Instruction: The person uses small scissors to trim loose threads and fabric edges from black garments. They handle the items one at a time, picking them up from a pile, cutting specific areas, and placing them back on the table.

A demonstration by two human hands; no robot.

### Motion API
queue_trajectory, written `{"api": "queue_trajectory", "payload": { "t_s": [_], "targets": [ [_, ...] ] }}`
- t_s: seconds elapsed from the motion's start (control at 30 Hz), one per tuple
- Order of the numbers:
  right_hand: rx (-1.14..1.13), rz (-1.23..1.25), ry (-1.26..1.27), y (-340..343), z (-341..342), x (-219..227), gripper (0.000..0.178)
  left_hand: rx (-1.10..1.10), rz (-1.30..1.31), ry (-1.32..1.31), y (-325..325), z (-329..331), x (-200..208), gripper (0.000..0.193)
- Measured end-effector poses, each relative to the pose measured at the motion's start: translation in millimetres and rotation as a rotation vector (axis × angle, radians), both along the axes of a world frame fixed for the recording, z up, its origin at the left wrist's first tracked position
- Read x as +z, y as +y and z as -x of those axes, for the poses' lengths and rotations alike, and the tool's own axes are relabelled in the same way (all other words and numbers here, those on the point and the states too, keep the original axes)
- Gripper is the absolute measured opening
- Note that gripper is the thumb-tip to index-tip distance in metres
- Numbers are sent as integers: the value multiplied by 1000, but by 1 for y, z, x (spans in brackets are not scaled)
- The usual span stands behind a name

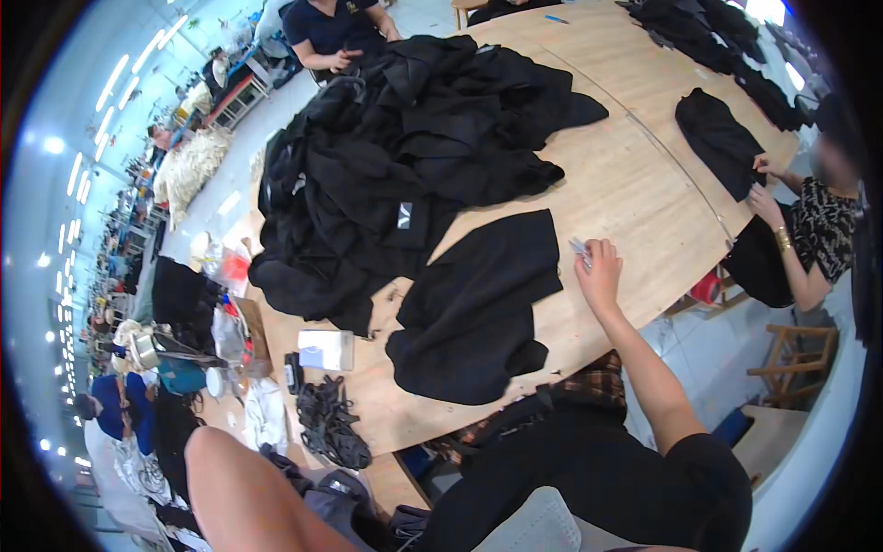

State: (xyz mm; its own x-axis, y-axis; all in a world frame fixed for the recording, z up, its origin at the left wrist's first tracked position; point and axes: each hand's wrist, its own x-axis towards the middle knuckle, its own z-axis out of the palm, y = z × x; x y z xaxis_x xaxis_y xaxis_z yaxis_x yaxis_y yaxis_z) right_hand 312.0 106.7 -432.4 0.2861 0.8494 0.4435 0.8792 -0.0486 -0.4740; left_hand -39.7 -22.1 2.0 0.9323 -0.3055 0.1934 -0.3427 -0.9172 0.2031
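My right hand [602, 274] is closed round a small pair of thread snips [579, 247], whose pale metal tip points up and left over the wooden table. Just left of it lies a black garment piece [478, 308], spread flat near the table's front edge; hand and cloth are apart. At the lower left my bent left arm [248, 492] rises into the picture, while its hand is out of sight. Beyond the flat piece a big heap of black garments [405, 152] is piled up, with a small white label [404, 216] showing on one.
On the left stand a white box [326, 350], a tangle of black straps [333, 423] and cluttered supplies. At right a co-worker's hands [765, 195] touch another black garment [717, 138]. Another person sits behind the heap. A wooden stool [793, 363] stands on the right.
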Motion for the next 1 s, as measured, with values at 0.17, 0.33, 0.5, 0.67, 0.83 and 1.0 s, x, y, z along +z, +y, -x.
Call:
{"api": "queue_trajectory", "payload": {
  "t_s": [0.17,0.33,0.5,0.67,0.83,1.0],
  "targets": [
    [-29,30,-29,-1,-8,0,25,-7,22,-19,4,1,-6,26],
    [-45,32,-19,-2,-9,7,24,26,17,-26,6,3,-7,26],
    [-38,50,-40,-9,-13,6,24,74,26,-54,-2,6,-9,27],
    [-7,30,-41,1,-8,-3,23,141,110,-67,-16,28,-7,28],
    [64,-51,77,-6,-14,1,23,206,404,-195,-38,77,-20,29],
    [108,-86,276,-3,-10,-6,20,613,1166,-819,-78,124,-114,30]
  ]
}}
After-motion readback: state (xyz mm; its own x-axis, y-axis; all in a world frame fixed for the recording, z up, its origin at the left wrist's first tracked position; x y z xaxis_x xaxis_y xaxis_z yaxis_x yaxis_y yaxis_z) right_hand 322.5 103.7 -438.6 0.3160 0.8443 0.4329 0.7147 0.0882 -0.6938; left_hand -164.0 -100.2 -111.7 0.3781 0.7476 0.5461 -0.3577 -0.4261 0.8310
